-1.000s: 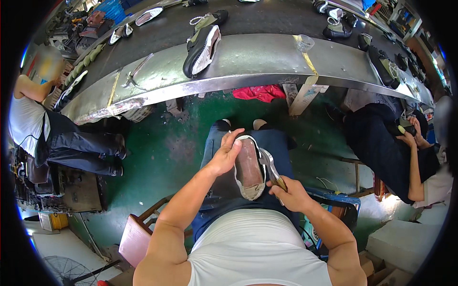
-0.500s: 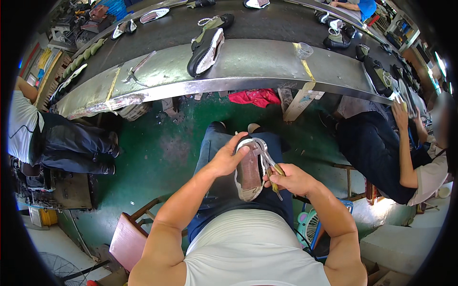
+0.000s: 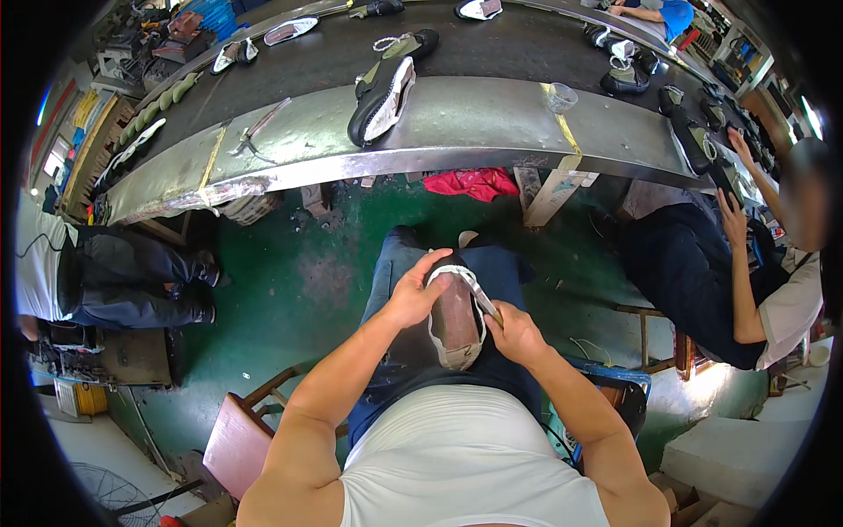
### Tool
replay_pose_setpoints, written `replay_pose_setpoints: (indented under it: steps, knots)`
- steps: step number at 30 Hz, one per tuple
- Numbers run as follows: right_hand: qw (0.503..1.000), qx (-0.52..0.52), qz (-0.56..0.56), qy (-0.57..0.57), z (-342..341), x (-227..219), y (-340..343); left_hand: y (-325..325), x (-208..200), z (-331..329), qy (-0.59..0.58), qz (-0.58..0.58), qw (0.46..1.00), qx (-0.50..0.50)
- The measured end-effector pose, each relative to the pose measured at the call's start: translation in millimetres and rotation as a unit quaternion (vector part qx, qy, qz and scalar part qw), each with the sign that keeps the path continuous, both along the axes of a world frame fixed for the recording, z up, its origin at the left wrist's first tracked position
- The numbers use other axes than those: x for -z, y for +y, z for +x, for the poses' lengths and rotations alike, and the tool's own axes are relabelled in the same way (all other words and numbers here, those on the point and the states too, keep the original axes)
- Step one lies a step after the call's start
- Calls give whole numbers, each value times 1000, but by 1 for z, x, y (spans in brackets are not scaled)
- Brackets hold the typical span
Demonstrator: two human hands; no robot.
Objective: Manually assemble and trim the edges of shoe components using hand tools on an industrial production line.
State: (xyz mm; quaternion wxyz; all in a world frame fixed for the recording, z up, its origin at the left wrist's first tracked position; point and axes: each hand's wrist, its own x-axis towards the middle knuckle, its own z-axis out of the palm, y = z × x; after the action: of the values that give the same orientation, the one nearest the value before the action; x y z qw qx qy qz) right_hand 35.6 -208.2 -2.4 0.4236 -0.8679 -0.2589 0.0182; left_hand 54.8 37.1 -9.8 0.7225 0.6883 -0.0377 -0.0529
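Observation:
Above my lap lies a shoe upper stretched over a brown last, bottom side up, its toe pointing away from me. My left hand is closed around the toe end, the thumb pressing on the underside. In my closed right hand are metal pincers with worn yellowish grips. Their jaws lie along the white edge at the right side of the toe; whether they bite the edge cannot be made out. My right fingers hide most of the handles.
Ahead runs a metal ledge beside a dark conveyor belt carrying several shoes. A black-and-green shoe, a hammer and a clear plastic cup rest there. Co-workers sit at right and stand at left. A pink-topped stool stands left.
The pincers have swung in along the toe edge, and my right hand has closed around their handles. My left hand still holds the shoe. The right co-worker's hands have moved apart.

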Motion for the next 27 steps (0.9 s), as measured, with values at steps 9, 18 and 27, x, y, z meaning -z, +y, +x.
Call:
replay_pose_setpoints:
  steps: [9,18,27]
  knots:
    - [952,-115,-111,259,1,-80,-33,-20,-25,-7,47,-29,998,-43]
    - [958,-8,-58,282,13,-65,-15,-32,-11,-15,1,66,997,-40]
    - [964,155,-54,209,-11,8,-7,-42,55,-56,121,133,983,-36]
